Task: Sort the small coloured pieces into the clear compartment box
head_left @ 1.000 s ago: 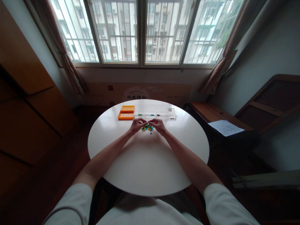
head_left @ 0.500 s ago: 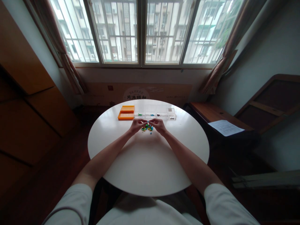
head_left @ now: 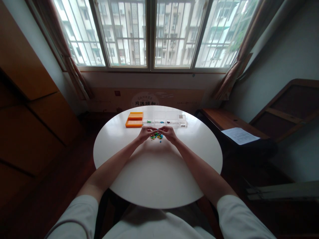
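Both hands are out on the round white bench [head_left: 157, 176]. The left hand [head_left: 144, 134] and the right hand [head_left: 169, 133] sit close together, one on each side of a small pile of little pieces [head_left: 157, 135] in green, blue and yellow. The fingertips of both bend in over the pile and almost meet. The pieces are too small to tell if either grip is pinching one.

Just behind the hands lies a long clear box [head_left: 171, 119] with a few bits inside. Orange trays [head_left: 134, 120] touch its left end. A paper [head_left: 239, 135] lies on a dark side table, well apart.
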{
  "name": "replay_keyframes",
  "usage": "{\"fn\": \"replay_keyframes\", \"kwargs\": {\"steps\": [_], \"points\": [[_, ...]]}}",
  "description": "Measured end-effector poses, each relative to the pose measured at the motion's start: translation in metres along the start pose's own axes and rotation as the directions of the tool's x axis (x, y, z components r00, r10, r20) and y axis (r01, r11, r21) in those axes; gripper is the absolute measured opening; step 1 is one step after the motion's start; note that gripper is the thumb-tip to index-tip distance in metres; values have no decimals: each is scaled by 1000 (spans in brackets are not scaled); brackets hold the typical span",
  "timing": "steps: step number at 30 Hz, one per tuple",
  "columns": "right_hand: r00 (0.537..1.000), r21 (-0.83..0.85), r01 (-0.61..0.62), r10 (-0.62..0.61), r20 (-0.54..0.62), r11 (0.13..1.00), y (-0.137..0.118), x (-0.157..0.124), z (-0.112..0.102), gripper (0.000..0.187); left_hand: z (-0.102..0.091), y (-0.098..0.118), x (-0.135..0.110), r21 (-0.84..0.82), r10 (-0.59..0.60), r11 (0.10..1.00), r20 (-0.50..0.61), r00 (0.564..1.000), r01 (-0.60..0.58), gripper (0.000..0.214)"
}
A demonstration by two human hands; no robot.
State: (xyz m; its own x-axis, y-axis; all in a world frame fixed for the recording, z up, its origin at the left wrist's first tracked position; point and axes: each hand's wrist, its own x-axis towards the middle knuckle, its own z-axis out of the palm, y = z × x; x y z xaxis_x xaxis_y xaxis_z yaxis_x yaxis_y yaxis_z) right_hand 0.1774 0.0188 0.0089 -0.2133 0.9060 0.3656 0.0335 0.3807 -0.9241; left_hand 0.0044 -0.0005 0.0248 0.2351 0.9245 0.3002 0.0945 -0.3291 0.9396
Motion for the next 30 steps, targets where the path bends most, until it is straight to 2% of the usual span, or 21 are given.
{"fn": "replay_keyframes", "kwargs": {"steps": [11, 30], "points": [[999, 16, -26, 27, -30, 1000, -2, -1, 1, 40, -4, -3, 0, -37, 0, 999, 72, 997, 3, 43], [1000, -2, -17, 17, -9, 1000, -3, -2, 2, 40, -2, -6, 1, -30, -43, 999, 0, 999, 43, 42]]}}
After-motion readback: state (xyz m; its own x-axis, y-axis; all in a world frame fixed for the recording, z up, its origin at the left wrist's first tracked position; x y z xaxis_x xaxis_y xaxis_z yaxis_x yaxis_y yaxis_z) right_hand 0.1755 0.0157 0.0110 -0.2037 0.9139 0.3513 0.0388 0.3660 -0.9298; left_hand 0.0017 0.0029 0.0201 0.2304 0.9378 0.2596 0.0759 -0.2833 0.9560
